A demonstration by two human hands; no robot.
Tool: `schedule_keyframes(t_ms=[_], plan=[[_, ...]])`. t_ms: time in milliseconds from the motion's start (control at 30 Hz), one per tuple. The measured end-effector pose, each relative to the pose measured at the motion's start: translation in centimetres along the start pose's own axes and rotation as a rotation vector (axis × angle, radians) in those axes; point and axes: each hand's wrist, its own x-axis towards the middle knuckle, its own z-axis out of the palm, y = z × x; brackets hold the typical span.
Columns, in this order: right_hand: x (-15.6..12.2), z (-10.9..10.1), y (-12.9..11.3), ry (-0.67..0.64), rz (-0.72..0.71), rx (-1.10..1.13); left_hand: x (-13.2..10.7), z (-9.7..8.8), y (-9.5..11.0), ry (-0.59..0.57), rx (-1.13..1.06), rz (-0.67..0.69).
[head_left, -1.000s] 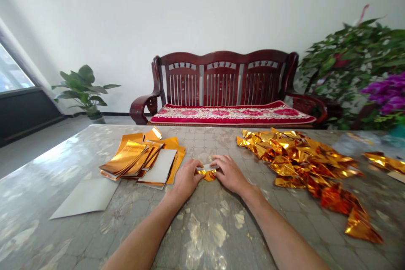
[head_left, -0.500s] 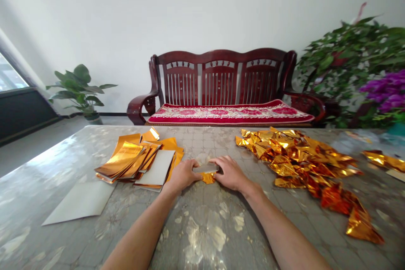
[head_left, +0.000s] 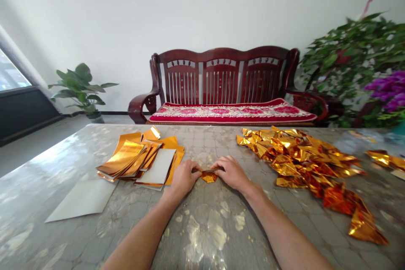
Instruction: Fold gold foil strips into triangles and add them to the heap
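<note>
- Left hand (head_left: 186, 175) pinches one end of a folded gold-foil paper (head_left: 209, 177); right hand (head_left: 232, 173) pinches the other.
- It is between loose foil sheets (head_left: 125, 156) and heaped foil pieces (head_left: 295, 156) on the tabletop (head_left: 205, 215).

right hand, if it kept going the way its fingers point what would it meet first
The right hand would first meet the folded gold paper between the hands, then probably the left hand; exact depth is hard to judge.
</note>
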Motion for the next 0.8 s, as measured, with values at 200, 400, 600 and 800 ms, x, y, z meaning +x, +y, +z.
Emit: schedule_keyframes(t_ms=[200,400,600,800], plan=[[-0.5,0.2,0.2,0.051,-0.094,-0.037,-1.0,-0.1,0.1,0.048,0.089,0.177],[-1.0,0.1,0.3,0.072,-0.184,-0.119,-1.6,-0.2,0.4,0.041,0.282,0.258],[-1.6,0.0,0.5,0.077,-0.275,-0.192,-2.1,-0.1,0.5,0.01,0.468,0.315],[-2.5,-0.8,-0.4,0.07,-0.232,-0.16,-2.8,-0.7,1.4,-0.004,0.446,0.297]])
